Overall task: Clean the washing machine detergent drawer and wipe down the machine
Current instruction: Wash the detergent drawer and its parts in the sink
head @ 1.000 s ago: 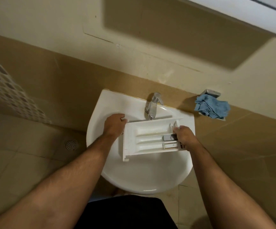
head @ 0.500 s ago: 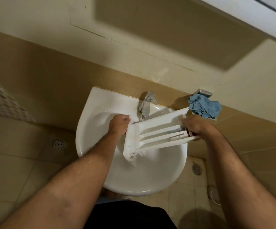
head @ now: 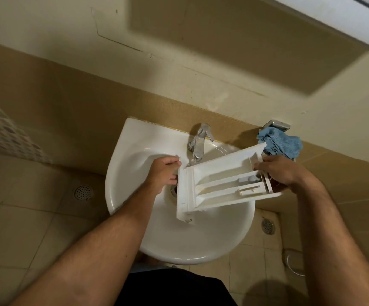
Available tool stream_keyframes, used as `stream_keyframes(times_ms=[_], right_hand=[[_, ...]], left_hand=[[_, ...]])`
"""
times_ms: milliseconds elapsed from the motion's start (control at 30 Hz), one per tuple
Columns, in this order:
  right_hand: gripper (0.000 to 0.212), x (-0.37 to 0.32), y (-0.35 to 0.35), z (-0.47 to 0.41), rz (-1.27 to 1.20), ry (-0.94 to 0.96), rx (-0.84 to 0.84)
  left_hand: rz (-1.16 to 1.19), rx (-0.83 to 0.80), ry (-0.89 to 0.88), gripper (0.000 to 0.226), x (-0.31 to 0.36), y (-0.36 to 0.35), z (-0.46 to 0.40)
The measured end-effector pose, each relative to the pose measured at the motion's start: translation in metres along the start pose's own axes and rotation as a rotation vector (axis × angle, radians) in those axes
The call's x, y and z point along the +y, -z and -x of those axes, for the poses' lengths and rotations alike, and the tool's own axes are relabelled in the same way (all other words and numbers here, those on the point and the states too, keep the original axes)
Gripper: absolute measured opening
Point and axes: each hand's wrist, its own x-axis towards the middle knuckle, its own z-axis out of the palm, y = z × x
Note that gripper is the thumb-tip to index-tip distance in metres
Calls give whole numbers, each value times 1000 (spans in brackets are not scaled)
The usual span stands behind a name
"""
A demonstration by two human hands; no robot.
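Note:
The white detergent drawer [head: 221,180] hangs tilted over the white sink [head: 135,151], its front panel low at the left and its back end raised to the right. My left hand [head: 164,172] grips the front panel's upper edge. My right hand [head: 278,170] holds the raised back end near the small grey insert. The drawer's compartments face up toward me. A blue cloth [head: 281,144] lies bunched on a metal wall holder just beyond my right hand.
A chrome tap [head: 199,142] stands at the sink's back, right behind the drawer. Beige wall tiles rise behind it. Floor drains [head: 83,192] sit on the tiled floor at both sides. A white shelf edge [head: 333,21] crosses the top right.
The drawer went from lying flat across the sink to tilted, its right end lifted up and rightward by my right hand. The left hand stayed on the front panel.

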Motion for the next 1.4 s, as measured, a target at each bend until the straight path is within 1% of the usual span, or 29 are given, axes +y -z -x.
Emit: stream_keyframes(times_ms=[133,267,367,433,600,733,867,933,1033,1133,1200,1267,1333,1400], right_hand=[[17,7,-7,6,-52,1,-16],[24,11,-20,-13,-61,44,65],[29,15,-36,-35,-83,33,98],[32,18,-47,-48,-109,32,88],[33,16,-66,-67,-100,98,82],[29,10,-72,-77,-32,133,73],[28,0,-75,-92,128,168,33],[29,-6,-79,-101,180,188,-1],[37,-21,-86,-109,232,238,-48],[39,-29,-90,-117,326,265,-51],[35,-24,-91,-120,333,262,0],[31,-15,-91,-119,220,282,117],[36,-5,-93,-111,60,296,314],[49,7,-101,-97,-82,253,540]], left_hand=[[-2,-7,7,33,2,6,6],[-24,1,46,31,7,11,10],[-76,16,51,36,10,16,9],[-116,38,42,34,12,22,10],[-234,51,54,34,10,42,13],[-344,67,57,32,8,49,13],[-631,78,48,34,9,56,12],[-725,62,68,33,8,60,14],[-720,27,125,26,4,64,20],[-699,41,122,21,-1,69,22],[-706,57,115,15,-1,70,22],[-734,63,112,12,1,69,20],[-737,65,113,12,2,68,21],[-720,71,128,15,3,70,21]])
